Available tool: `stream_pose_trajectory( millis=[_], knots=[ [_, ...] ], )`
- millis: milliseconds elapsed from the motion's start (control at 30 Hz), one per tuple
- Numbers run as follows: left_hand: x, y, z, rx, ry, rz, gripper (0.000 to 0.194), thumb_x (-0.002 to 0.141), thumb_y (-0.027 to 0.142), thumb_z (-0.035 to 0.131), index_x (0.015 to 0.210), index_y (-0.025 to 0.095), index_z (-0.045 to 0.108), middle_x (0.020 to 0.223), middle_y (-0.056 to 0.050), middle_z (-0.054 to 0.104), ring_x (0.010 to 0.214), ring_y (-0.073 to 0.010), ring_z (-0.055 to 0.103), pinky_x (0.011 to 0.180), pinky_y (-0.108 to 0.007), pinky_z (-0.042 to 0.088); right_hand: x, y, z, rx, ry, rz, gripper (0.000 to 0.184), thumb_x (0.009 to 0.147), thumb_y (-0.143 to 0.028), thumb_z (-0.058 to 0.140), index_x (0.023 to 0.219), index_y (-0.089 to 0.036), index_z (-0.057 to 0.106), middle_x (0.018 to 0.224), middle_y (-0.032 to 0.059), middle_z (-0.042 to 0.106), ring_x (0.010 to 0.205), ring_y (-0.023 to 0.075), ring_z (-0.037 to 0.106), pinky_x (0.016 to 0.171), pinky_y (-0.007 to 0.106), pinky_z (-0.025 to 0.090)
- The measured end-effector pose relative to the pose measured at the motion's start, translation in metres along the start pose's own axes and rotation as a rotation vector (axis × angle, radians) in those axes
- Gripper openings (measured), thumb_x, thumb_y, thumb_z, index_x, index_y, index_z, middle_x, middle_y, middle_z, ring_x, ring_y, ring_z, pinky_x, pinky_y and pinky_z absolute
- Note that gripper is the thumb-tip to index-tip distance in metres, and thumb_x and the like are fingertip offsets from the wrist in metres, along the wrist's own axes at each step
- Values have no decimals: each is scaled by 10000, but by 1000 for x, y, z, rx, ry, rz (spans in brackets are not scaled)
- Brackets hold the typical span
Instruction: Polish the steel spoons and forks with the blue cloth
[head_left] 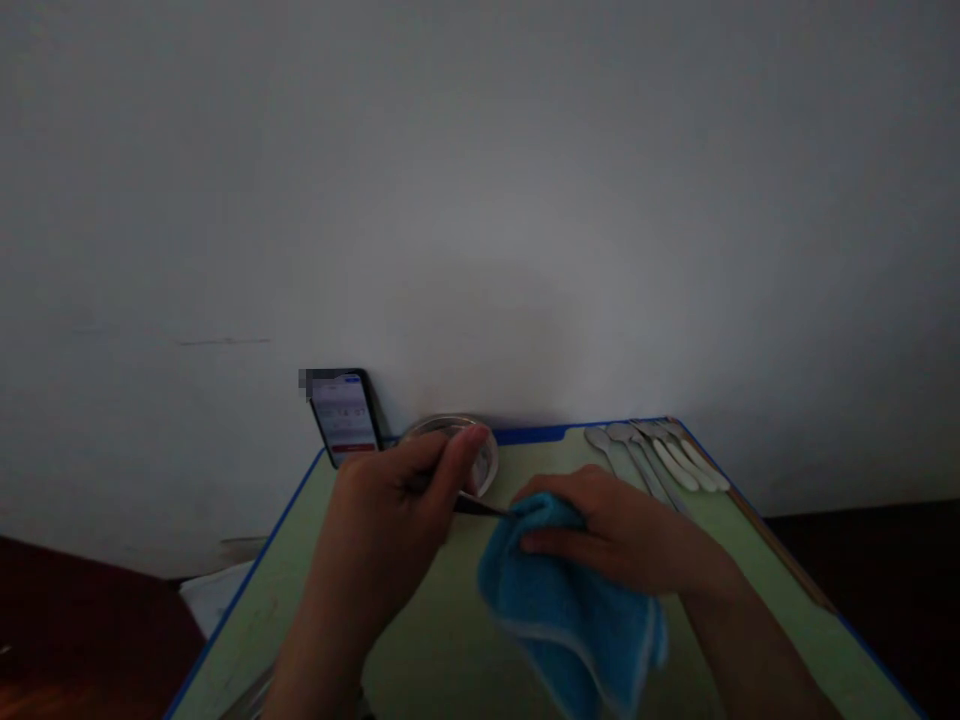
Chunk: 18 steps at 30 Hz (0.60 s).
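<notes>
My left hand [397,495] is closed around one end of a slim piece of metal cutlery [480,507]; its kind cannot be made out, since one end is in my fist and the other runs into the cloth. A blue cloth [577,630] with a pale edge is pinched in my right hand [611,525], folded around the cutlery's far end, its lower part hanging over the table. Behind my left hand is a round metal bowl [489,468], partly covered by the fingers.
A phone [346,420] leans against the wall [480,200] at the table's back left. Spoons [600,438] and several white-handled utensils [679,465] lie at the back right of the green table [442,620], which has blue edging. Shiny metal items [251,695] show at the front left.
</notes>
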<state>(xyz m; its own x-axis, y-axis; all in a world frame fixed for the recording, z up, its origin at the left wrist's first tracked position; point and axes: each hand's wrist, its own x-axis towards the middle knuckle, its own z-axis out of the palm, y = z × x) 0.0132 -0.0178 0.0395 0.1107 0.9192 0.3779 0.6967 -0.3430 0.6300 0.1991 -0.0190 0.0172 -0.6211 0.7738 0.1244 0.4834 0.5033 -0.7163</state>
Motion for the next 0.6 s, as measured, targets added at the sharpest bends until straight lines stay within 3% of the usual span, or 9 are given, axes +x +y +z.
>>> stream_pose_trajectory(
  millis=[167, 233, 300, 367, 433, 500, 600],
  knots=[
    [-8, 5, -1, -10, -185, 81, 364, 877, 365, 398, 613, 169, 552, 485, 27, 533, 466, -100, 500, 462, -199, 381, -5, 2, -11, -30, 68, 63, 226, 794, -414, 562, 888, -217, 620, 736, -41, 635, 663, 102, 568, 610, 208, 400],
    [-10, 5, 0, -61, -207, 116, 315, 887, 380, 385, 746, 182, 584, 662, -6, 608, 629, -135, 565, 576, -234, 435, -9, 1, -15, -67, 51, 103, 236, 795, -427, 556, 892, -223, 625, 741, -40, 639, 683, 108, 577, 620, 215, 401],
    [-10, 2, 2, -182, -195, 147, 311, 898, 408, 351, 946, 209, 585, 981, -44, 617, 890, -176, 569, 768, -292, 447, -12, -1, -19, -89, 30, 134, 237, 801, -428, 548, 911, -233, 627, 756, -40, 648, 706, 111, 585, 645, 220, 405],
    [-6, -2, 6, -360, -135, 166, 420, 901, 479, 266, 1083, 236, 555, 1244, -50, 495, 1110, -216, 473, 941, -359, 367, -15, -3, -22, -94, -7, 139, 226, 808, -422, 541, 915, -243, 629, 769, -43, 653, 718, 108, 588, 665, 220, 406],
    [-1, -6, 10, -558, -82, 180, 582, 869, 582, 157, 1108, 242, 564, 1340, -41, 411, 1216, -258, 377, 1010, -414, 295, -17, -4, -24, -114, -43, 137, 227, 802, -435, 544, 914, -259, 633, 788, -42, 655, 744, 116, 586, 682, 225, 403],
    [3, -7, 15, -735, -106, 192, 682, 836, 636, 85, 1120, 245, 566, 1368, -30, 387, 1267, -279, 308, 1030, -450, 264, -18, -4, -25, -150, -66, 153, 240, 787, -458, 551, 923, -280, 636, 820, -34, 654, 789, 135, 579, 703, 241, 401],
    [4, -5, 25, -912, -191, 101, 693, 849, 607, 21, 1180, 258, 520, 1418, 14, 318, 1327, -239, 191, 1082, -450, 158, -20, -2, -24, -169, -65, 176, 245, 784, -465, 550, 923, -284, 636, 831, -26, 653, 807, 148, 576, 710, 252, 403]
  ],
)
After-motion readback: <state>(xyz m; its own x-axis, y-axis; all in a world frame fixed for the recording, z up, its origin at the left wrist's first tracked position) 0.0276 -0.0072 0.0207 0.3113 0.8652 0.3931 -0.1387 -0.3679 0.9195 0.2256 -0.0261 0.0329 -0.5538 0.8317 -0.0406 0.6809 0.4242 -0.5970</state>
